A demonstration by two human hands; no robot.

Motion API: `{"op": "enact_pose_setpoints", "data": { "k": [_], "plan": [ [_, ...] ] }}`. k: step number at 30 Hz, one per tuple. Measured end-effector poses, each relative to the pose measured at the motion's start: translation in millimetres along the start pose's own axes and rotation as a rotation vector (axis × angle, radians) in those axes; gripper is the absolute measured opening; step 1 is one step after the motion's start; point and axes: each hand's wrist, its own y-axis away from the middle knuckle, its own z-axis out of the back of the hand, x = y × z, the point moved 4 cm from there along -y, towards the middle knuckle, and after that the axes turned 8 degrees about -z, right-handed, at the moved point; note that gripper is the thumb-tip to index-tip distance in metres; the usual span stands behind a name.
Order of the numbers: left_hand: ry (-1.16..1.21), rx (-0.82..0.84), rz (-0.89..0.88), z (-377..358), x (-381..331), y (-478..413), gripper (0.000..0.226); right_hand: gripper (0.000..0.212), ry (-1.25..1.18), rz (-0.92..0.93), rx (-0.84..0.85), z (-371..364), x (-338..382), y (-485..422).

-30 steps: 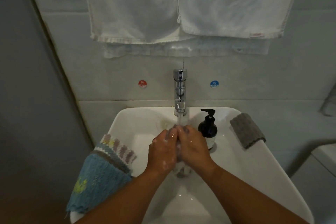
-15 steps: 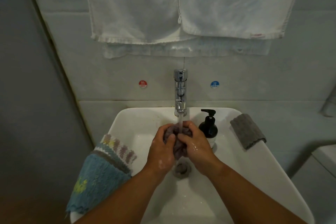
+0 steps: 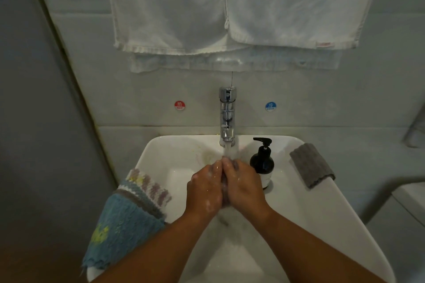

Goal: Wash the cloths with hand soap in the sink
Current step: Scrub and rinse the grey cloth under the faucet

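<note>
Both hands meet over the middle of the sink [image 3: 299, 213], right under the stream from the faucet [image 3: 227, 117]. The left hand [image 3: 204, 190] and the right hand [image 3: 245, 185] each have their grip clenched on a small purplish cloth [image 3: 225, 190]. It is wadded between the palms so that only a sliver shows. Suds cling to the backs of both hands.

The likeliest trouble is splash. The water strikes the knuckles high up, close to the spout, and hard wringing there could throw it over the back edge and onto the wall. The soapy cloth may also slip out of the grip and drop towards the drain, which the hands hide from view.

The soap bottle [image 3: 262, 163] stands on the back edge just beside the right hand. A wide scrubbing stroke could knock it into the basin.

The blue cloth [image 3: 122, 230] and the striped cloth [image 3: 147, 185] hang over the left edge near the left forearm. An elbow swing could drag them off to the floor. The grey cloth [image 3: 311, 164] lies on the right edge, well apart from the hands, and looks safe.

Rinsing may end too soon, leaving soap in the folds, since the wad is squeezed tight and not opened out to the water.
</note>
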Motion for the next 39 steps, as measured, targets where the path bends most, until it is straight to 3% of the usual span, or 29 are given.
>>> {"op": "enact_pose_setpoints", "data": {
  "k": [4,5,9,11,15,21,23,25,27,28,31,33,36,39],
  "plan": [
    [0.372,-0.043,0.077,0,4,7,0.016,0.006,-0.233,0.014,0.013,5,1,-1],
    [0.449,-0.030,0.085,1,4,8,0.012,0.005,-0.293,0.021,0.035,5,2,0],
    [0.769,0.091,0.147,-2,-3,12,0.032,0.018,-0.381,0.028,0.094,7,1,-1],
    [0.782,0.135,0.141,-5,-6,14,0.030,0.021,-0.425,-0.015,0.120,7,-1,-3],
    [0.515,0.025,0.034,-7,7,9,0.022,0.021,-0.358,-0.008,0.213,4,-3,0],
    [0.203,0.000,0.065,-5,14,5,0.023,0.010,-0.174,0.007,0.119,-1,-2,0],
    [-0.147,0.048,-0.065,-3,5,1,0.025,0.013,0.020,0.075,0.100,-1,0,0],
    [-0.336,0.072,-0.198,-4,1,0,0.026,0.009,0.274,0.185,0.045,-3,2,1],
    [-0.442,0.090,-0.242,-2,-5,0,0.028,0.012,0.318,0.225,0.012,-3,2,0],
    [-0.467,0.075,-0.235,0,-6,0,0.029,0.024,0.270,0.181,0.018,-3,3,1],
    [-0.231,0.035,-0.059,0,2,2,0.044,0.048,-0.040,-0.029,0.111,-9,-6,1],
    [0.146,-0.032,0.075,0,9,5,0.041,0.038,-0.080,-0.012,0.145,-9,-4,4],
    [0.358,-0.083,0.115,1,13,5,0.014,0.010,-0.211,-0.013,0.260,-3,0,3],
    [0.571,-0.038,0.192,-1,15,4,0.019,0.036,-0.349,-0.008,0.373,-2,1,3]
  ]
}}
